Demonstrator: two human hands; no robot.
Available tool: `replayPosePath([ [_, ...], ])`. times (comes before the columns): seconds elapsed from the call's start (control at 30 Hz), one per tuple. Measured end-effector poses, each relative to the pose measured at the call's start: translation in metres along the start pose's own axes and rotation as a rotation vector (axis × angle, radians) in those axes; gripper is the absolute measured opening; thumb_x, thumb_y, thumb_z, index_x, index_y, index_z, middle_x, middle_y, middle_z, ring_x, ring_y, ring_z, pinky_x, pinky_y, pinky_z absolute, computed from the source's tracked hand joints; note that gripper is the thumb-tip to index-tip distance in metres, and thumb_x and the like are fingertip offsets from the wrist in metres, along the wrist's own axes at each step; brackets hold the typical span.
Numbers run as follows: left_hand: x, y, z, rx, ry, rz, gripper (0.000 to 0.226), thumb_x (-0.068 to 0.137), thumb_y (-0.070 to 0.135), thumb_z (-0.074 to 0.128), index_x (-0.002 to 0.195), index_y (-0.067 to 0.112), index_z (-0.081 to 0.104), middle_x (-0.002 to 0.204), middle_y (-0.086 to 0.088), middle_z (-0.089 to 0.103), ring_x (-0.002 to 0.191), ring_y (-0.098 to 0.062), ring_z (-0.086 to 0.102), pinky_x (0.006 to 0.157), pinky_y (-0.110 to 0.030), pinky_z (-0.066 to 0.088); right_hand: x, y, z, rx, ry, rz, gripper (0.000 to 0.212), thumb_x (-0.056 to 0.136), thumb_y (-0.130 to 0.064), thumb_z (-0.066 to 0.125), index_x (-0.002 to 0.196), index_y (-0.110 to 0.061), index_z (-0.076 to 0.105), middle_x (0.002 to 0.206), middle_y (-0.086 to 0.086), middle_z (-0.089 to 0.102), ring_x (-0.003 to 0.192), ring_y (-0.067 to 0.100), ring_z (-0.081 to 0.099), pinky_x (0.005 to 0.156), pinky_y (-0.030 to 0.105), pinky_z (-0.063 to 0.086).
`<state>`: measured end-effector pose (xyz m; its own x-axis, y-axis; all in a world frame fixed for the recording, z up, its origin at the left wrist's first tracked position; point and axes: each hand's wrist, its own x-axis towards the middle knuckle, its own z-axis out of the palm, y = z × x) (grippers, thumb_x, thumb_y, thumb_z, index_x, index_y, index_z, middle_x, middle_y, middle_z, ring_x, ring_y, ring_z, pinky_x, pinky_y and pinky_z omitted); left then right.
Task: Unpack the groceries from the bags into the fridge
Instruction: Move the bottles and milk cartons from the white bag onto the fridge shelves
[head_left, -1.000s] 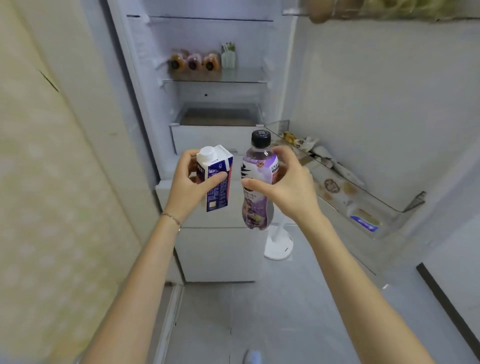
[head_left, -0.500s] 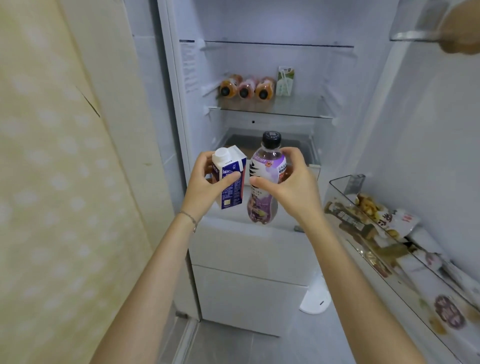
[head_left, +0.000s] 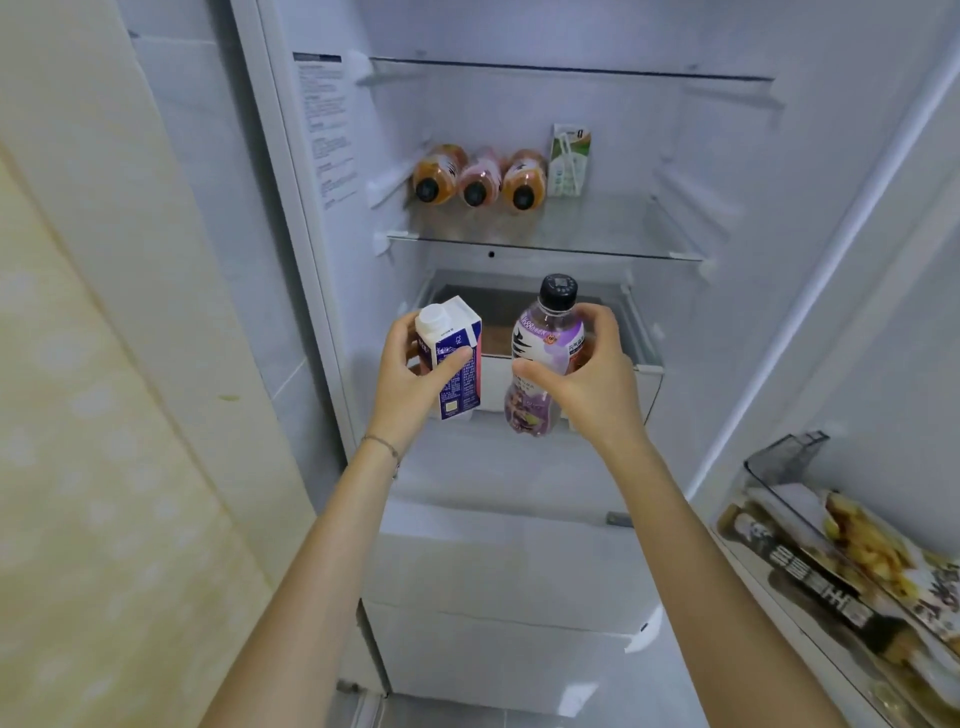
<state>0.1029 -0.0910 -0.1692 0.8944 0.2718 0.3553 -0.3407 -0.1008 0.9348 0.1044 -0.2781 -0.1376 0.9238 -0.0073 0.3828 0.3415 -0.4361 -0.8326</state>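
Both arms are up in front of the open white fridge (head_left: 332, 218). The left hand (head_left: 410, 374) is wrapped around a small blue-and-white drink carton with a white screw cap (head_left: 457, 364), held upright. Just beside it, the right hand (head_left: 587, 379) grips a clear plastic bottle with a purple label and black cap (head_left: 540, 364). Both are in the air before the open drawer (head_left: 647, 382). On the glass shelf (head_left: 597, 228) above lie three orange and pink bottles (head_left: 480, 174) beside a green-and-white carton (head_left: 570, 158).
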Motion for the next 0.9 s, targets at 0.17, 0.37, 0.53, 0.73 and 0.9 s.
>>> replayPosePath([
  [0.17,0.047,-0.020,-0.003,-0.031,-0.028,0.016,0.044,0.082,0.012,0.074,0.117,0.022,0.047,0.116,0.002,0.059,0.100,-0.002,0.059,0.077,-0.015,0.051,0.033,0.010,0.028,0.053,0.098,0.028,0.076,0.065,-0.029,0.087,0.125,-0.028,0.041,0.113,-0.014,0.061,0.100,0.005,0.062,0.088,0.030,0.056],
  [0.37,0.079,-0.044,-0.011,0.002,-0.130,0.059,0.046,0.083,0.006,0.073,0.111,0.030,0.046,0.111,0.013,0.055,0.095,0.011,0.056,0.081,-0.015,0.049,0.062,0.016,0.057,0.088,0.188,0.018,0.075,0.067,-0.022,0.087,0.126,-0.024,0.041,0.115,-0.011,0.060,0.104,0.009,0.062,0.088,0.030,0.055],
  [0.53,0.096,-0.060,-0.016,0.032,-0.171,0.101,0.046,0.077,0.020,0.075,0.109,0.041,0.048,0.114,0.013,0.057,0.106,-0.006,0.058,0.094,-0.035,0.051,0.076,0.030,0.074,0.112,0.221,0.011,0.076,0.066,-0.022,0.087,0.125,-0.027,0.040,0.116,-0.012,0.060,0.107,0.007,0.061,0.093,0.033,0.053],
  [0.73,0.113,-0.067,-0.016,0.031,-0.163,0.082,0.048,0.081,0.014,0.076,0.110,0.037,0.047,0.115,0.012,0.056,0.106,-0.001,0.056,0.095,-0.035,0.051,0.094,0.041,0.086,0.157,0.216,-0.022,0.078,0.066,-0.013,0.087,0.126,-0.019,0.039,0.119,-0.006,0.059,0.109,0.005,0.059,0.090,0.016,0.049],
  [0.9,0.122,-0.067,-0.011,0.053,-0.125,0.106,0.049,0.080,0.014,0.077,0.109,0.039,0.046,0.116,0.008,0.056,0.108,-0.006,0.056,0.095,-0.035,0.051,0.111,0.054,0.096,0.175,0.148,-0.062,0.078,0.066,-0.007,0.086,0.124,-0.021,0.036,0.119,-0.013,0.052,0.111,-0.004,0.054,0.091,0.013,0.046],
])
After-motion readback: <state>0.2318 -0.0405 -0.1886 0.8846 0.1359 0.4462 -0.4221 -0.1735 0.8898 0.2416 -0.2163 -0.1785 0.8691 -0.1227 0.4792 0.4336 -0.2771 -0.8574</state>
